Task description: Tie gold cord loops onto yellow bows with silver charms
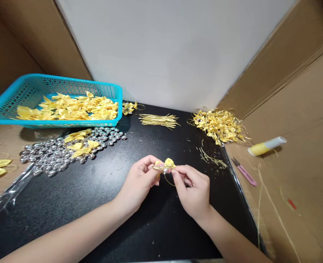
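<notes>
Over the middle of the black table, my left hand [142,179] pinches a yellow ribbon bow [169,163] from its left side. A gold cord runs across the bow, and a small silver bead shows beneath it. My right hand [192,187] is closed at the bow's right end, its thumb and forefinger pinching the gold cord. A thin loop of that cord hangs between the hands. The fingertips hide part of the bow, so how the cord is fastened cannot be made out.
A blue basket [119,109] of yellow bows stands back left. Before it lie silver beads [50,155]. Cut gold cords [159,120] lie at the back, with a heap of corded bows [218,126] rightward. Pink-handled scissors [246,173] and a tube [268,145] lie on cardboard at right.
</notes>
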The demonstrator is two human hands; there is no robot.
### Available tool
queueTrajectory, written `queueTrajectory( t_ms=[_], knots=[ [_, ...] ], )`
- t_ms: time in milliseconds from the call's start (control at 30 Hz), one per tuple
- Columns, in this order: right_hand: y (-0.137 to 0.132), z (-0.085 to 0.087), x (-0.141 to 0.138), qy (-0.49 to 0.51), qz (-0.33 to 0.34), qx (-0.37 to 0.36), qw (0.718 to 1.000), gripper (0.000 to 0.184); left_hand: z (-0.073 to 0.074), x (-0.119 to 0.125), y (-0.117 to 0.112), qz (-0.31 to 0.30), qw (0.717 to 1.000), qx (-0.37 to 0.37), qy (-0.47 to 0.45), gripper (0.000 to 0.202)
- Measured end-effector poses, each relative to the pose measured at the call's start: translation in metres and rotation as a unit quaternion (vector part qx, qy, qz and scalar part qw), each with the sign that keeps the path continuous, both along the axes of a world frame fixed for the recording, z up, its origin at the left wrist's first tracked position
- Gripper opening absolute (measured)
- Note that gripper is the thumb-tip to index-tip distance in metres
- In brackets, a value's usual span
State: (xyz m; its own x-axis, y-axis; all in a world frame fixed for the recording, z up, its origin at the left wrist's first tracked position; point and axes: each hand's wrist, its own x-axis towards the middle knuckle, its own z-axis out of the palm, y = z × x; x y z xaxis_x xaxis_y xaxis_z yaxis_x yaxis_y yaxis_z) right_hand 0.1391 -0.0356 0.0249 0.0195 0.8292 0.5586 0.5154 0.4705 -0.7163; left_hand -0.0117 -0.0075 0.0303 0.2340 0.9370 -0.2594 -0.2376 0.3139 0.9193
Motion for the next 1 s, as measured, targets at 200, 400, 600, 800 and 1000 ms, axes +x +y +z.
queueTrajectory(
  t_ms=[200, 400, 600, 800, 1000],
  knots=[
    [-0.004, 0.001, 0.002, -0.013, 0.001, -0.002, 1.0, 0.013, 0.001, 0.0, -0.004, 0.013, 0.999, 0.04, -0.027, 0.017],
    [-0.005, 0.0, 0.001, -0.01, 0.007, -0.01, 1.0, 0.014, -0.008, -0.001, -0.006, -0.007, 0.999, 0.019, -0.03, 0.008],
    [-0.009, -0.004, 0.002, -0.012, 0.005, -0.033, 0.999, 0.013, -0.009, 0.0, -0.005, -0.014, 0.999, 0.008, -0.051, 0.007],
    [-0.009, -0.002, 0.003, -0.017, 0.004, -0.028, 0.999, 0.015, -0.003, 0.001, -0.008, -0.009, 0.999, 0.026, -0.018, 0.011],
    [-0.008, 0.005, 0.008, -0.016, 0.066, 0.09, 0.994, 0.018, 0.001, 0.002, -0.009, 0.001, 1.0, 0.02, 0.009, 0.01]
  ],
)
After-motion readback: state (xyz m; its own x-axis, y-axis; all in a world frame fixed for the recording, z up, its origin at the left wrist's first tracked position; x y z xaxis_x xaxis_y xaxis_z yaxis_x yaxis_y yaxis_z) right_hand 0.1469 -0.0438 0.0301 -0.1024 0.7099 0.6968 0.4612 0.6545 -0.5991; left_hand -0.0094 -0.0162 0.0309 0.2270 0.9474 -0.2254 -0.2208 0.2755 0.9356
